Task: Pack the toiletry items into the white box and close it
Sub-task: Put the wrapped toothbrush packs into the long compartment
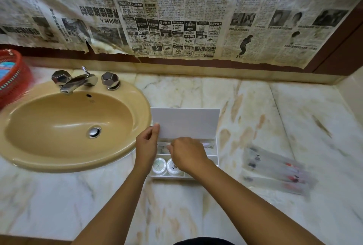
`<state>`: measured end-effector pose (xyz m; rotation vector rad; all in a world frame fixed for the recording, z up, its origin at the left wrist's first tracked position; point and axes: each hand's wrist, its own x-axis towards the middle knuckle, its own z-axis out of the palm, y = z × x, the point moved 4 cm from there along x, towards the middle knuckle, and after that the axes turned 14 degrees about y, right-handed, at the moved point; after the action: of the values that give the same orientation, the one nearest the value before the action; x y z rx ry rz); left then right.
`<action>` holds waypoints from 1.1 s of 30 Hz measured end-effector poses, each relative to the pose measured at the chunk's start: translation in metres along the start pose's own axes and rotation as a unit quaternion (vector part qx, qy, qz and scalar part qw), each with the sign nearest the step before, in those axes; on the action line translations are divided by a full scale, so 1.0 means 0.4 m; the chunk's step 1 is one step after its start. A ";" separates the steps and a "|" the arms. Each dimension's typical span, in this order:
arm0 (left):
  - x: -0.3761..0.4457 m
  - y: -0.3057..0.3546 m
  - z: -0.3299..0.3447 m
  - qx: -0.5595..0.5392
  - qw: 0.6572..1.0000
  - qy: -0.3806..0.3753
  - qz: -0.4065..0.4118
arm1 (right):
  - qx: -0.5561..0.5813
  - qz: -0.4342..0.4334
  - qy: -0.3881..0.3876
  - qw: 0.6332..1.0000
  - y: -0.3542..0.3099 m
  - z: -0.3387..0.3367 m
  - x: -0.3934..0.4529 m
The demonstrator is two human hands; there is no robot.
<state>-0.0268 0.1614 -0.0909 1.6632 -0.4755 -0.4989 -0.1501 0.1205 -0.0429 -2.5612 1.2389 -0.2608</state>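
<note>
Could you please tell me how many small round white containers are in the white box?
2: side by side in the white box's front-left compartment, one left, one partly under the right hand. More may be hidden.

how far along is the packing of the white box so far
Partly done. Two round white items already sit in a near compartment of the white box. In hand: the left hand holds the raised lid by its edge while the right hand works inside the box; what it holds is hidden. Left: the clear sachets on the counter to the right still need packing, then the lid closed.
</note>
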 end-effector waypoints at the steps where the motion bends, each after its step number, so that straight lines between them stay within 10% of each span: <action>1: 0.000 -0.001 0.000 0.001 1.000 0.001 -0.001 | 0.009 0.011 -0.022 1.000 0.008 0.013 -0.009; 16: -0.008 0.014 -0.001 0.032 0.999 0.008 0.026 | 0.122 0.154 0.184 0.963 0.209 -0.176 -0.065; 33: -0.004 0.007 0.000 0.043 0.998 0.011 0.035 | -0.022 0.337 0.128 0.932 0.513 -0.094 -0.144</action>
<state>-0.0282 0.1617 -0.0882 1.7273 -0.5438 -0.4140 -0.3470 0.0380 -0.0772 -2.0072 2.1425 -0.4168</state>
